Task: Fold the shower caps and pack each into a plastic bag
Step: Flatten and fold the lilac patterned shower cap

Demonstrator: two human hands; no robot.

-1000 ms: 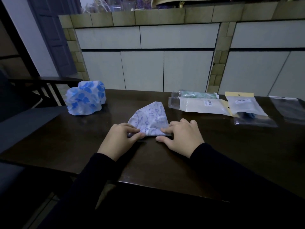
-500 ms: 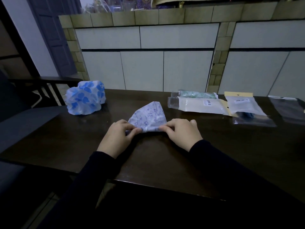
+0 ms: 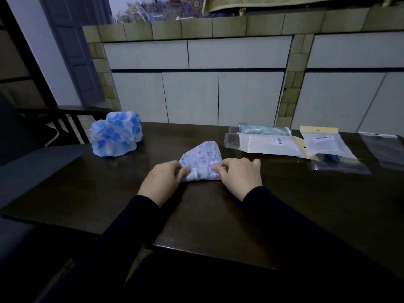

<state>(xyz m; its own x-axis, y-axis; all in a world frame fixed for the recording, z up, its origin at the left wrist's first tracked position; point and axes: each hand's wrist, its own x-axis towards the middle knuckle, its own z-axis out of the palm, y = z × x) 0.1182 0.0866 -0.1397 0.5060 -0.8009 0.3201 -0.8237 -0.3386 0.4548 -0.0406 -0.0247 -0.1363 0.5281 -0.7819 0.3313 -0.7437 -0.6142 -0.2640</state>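
Note:
A white shower cap with a purple print (image 3: pixel 202 157) lies partly folded on the dark wooden table (image 3: pixel 218 215), its near edge rolled up. My left hand (image 3: pixel 162 179) pinches the roll's left end and my right hand (image 3: pixel 239 174) pinches its right end. Blue-flowered white shower caps (image 3: pixel 115 136) sit bunched at the table's far left. Plastic bags lie at the far right: a long white one (image 3: pixel 266 144), a yellow-headed one (image 3: pixel 325 143), and a green-filled one (image 3: pixel 262 129) behind them.
A dark clear bag (image 3: pixel 384 149) lies at the table's right end. A tiled counter wall (image 3: pixel 218 84) stands just behind the table. A dark chair (image 3: pixel 54 119) is at the left. The table's near edge runs under my forearms.
Both hands moved away from me along the cap, rolling its near edge up. The visible flat part of the cap has grown shorter.

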